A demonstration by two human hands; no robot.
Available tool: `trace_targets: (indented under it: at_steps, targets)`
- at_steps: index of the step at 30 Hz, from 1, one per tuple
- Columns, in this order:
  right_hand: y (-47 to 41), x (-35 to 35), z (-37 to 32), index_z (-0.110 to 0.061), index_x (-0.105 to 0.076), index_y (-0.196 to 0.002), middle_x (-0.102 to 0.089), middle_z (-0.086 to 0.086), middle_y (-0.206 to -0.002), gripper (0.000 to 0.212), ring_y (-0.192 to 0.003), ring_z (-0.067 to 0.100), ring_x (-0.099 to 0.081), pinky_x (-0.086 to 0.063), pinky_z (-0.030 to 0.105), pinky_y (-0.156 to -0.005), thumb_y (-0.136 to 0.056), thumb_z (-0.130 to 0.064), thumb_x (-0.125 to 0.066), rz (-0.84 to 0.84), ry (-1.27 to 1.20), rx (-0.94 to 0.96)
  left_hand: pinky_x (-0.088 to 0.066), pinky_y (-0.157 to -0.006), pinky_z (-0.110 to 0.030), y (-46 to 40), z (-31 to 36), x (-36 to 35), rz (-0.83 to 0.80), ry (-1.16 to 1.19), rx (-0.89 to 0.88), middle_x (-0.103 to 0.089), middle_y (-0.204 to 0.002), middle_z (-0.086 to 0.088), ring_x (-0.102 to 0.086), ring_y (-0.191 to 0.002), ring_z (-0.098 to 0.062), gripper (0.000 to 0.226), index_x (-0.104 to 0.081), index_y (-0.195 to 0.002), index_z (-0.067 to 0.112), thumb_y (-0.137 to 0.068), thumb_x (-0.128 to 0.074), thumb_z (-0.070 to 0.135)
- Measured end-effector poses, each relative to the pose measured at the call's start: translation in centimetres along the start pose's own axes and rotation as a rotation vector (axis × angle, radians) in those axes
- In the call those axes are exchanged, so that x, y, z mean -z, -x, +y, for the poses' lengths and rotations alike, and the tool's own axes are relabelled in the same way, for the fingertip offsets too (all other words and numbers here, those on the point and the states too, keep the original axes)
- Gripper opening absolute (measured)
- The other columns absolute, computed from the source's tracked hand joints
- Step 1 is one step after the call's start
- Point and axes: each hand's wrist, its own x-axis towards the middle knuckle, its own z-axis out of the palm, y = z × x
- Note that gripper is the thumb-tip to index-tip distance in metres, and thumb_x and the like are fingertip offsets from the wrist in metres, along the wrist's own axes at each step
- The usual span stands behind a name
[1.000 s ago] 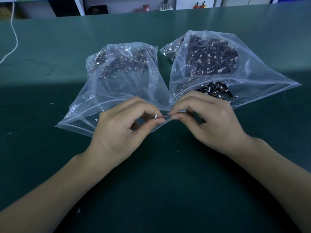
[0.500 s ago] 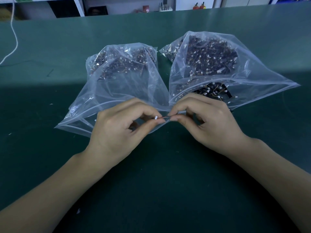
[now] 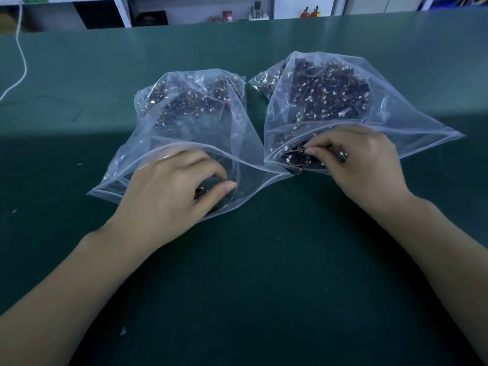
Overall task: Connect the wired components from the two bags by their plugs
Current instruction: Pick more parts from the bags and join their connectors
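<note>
Two clear plastic bags lie side by side on the green mat, both full of small dark wired components with white plugs. My left hand (image 3: 169, 191) reaches into the mouth of the left bag (image 3: 184, 122); its fingers and thumb curl round a dark wired component (image 3: 202, 192), mostly hidden under the palm. In the mouth of the right bag (image 3: 330, 101), the fingertips of my right hand (image 3: 359, 159) pinch a dark component (image 3: 297, 157) in the pile there. A white plug (image 3: 343, 154) shows under its fingers.
The green mat (image 3: 250, 273) covers the whole table. A white cord (image 3: 21, 56) hangs at the far left. Shelves and small items stand beyond the table's far edge. Small scraps lie on the mat near the front left.
My hands were together at the centre, pinching plugs between them. They have moved apart, the left into the left bag's mouth and the right into the right bag's mouth.
</note>
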Motion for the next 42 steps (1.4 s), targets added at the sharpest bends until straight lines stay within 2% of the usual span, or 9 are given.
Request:
trace_targets:
  at_steps: [3, 7, 10, 13, 18, 22, 26, 35, 42]
  targets:
    - [-0.2, 0.4, 0.4, -0.024, -0.082, -0.096, -0.058, -0.020, -0.083, 0.004, -0.083, 0.004, -0.052, -0.043, 0.030, -0.080, -0.094, -0.025, -0.080, 0.013, 0.119, -0.071, -0.055, -0.081, -0.038, 0.0, -0.7, 0.6, -0.110, -0.010, 0.012, -0.063, -0.095, 0.017, -0.060, -0.098, -0.011, 0.045, -0.078, -0.104, 0.032, -0.098, -0.055, 0.071]
    - [-0.1, 0.5, 0.4, -0.025, -0.083, -0.097, -0.061, -0.015, -0.083, 0.005, -0.081, 0.009, -0.055, -0.042, 0.032, -0.079, -0.094, -0.023, -0.080, -0.034, 0.177, -0.138, -0.056, -0.078, -0.041, -0.1, -1.1, 1.4, -0.191, -0.011, -0.029, -0.058, -0.085, 0.019, -0.058, -0.088, -0.012, 0.037, -0.078, -0.104, 0.036, -0.092, -0.062, 0.067]
    - [0.0, 0.4, 0.1, -0.024, -0.083, -0.104, -0.072, -0.005, -0.096, 0.015, -0.085, 0.016, -0.062, -0.044, 0.030, -0.077, -0.094, -0.015, -0.076, -0.038, 0.180, -0.170, -0.057, -0.076, -0.042, 0.0, -1.0, 1.6, -0.238, -0.009, 0.030, -0.059, -0.089, 0.021, -0.061, -0.091, -0.011, 0.037, -0.074, -0.110, 0.040, -0.090, -0.060, 0.067]
    - [-0.1, 0.3, -0.5, -0.027, -0.078, -0.106, -0.065, -0.006, -0.095, 0.024, -0.089, 0.016, -0.062, -0.049, 0.033, -0.073, -0.091, -0.010, -0.069, -0.048, 0.150, -0.214, -0.056, -0.077, -0.039, 0.1, -1.2, 1.5, -0.261, -0.015, 0.080, -0.059, -0.094, 0.023, -0.059, -0.093, -0.008, 0.034, -0.074, -0.115, 0.041, -0.092, -0.062, 0.062]
    - [0.0, 0.3, -2.5, -0.030, -0.061, -0.083, -0.052, -0.009, -0.067, 0.007, -0.066, 0.012, -0.054, -0.047, 0.034, -0.064, -0.082, -0.036, -0.062, -0.065, 0.067, -0.293, -0.055, -0.070, -0.038, 0.0, -1.4, 1.3, -0.247, -0.016, 0.110, -0.060, -0.092, 0.020, -0.056, -0.091, -0.007, 0.009, -0.079, -0.099, 0.035, -0.097, -0.070, 0.037]
    - [0.4, -0.1, -3.3, -0.024, -0.055, -0.069, -0.043, -0.004, -0.054, 0.025, -0.054, 0.013, -0.046, -0.035, 0.028, -0.059, -0.089, -0.037, -0.064, -0.049, -0.005, -0.264, -0.052, -0.069, -0.034, 0.0, -1.2, 1.4, -0.176, 0.012, 0.089, -0.065, -0.089, 0.019, -0.056, -0.087, -0.007, 0.015, -0.079, -0.105, 0.032, -0.091, -0.083, 0.028]
    - [0.8, -0.5, -4.0, -0.019, -0.050, -0.064, -0.035, -0.003, -0.051, 0.039, -0.050, 0.017, -0.036, -0.033, 0.027, -0.053, -0.097, -0.025, -0.071, -0.018, -0.087, -0.165, -0.058, -0.068, -0.041, -0.1, -1.0, 1.2, -0.076, 0.062, 0.012, -0.069, -0.086, 0.013, -0.058, -0.078, -0.011, 0.016, -0.083, -0.098, 0.022, -0.085, -0.091, 0.019]
    - [1.3, -1.0, -4.6, -0.013, -0.060, -0.072, -0.033, -0.010, -0.057, 0.035, -0.052, 0.013, -0.039, -0.034, 0.029, -0.053, -0.105, -0.025, -0.066, 0.028, -0.314, 0.003, -0.058, -0.064, -0.037, -0.3, -0.3, 0.4, 0.098, 0.180, -0.051, -0.071, -0.084, 0.009, -0.062, -0.071, -0.010, 0.010, -0.082, -0.091, 0.016, -0.089, -0.086, 0.024]
    - [1.6, -1.4, -5.4, -0.014, -0.067, -0.081, -0.039, -0.011, -0.059, 0.026, -0.053, 0.010, -0.041, -0.032, 0.021, -0.058, -0.105, -0.024, -0.066, -0.031, -0.361, 0.039, -0.057, -0.078, -0.026, -0.3, 0.2, 0.6, 0.240, 0.161, -0.102, -0.075, -0.090, 0.005, -0.068, -0.082, -0.010, 0.009, -0.083, -0.090, 0.012, -0.095, -0.085, 0.019]
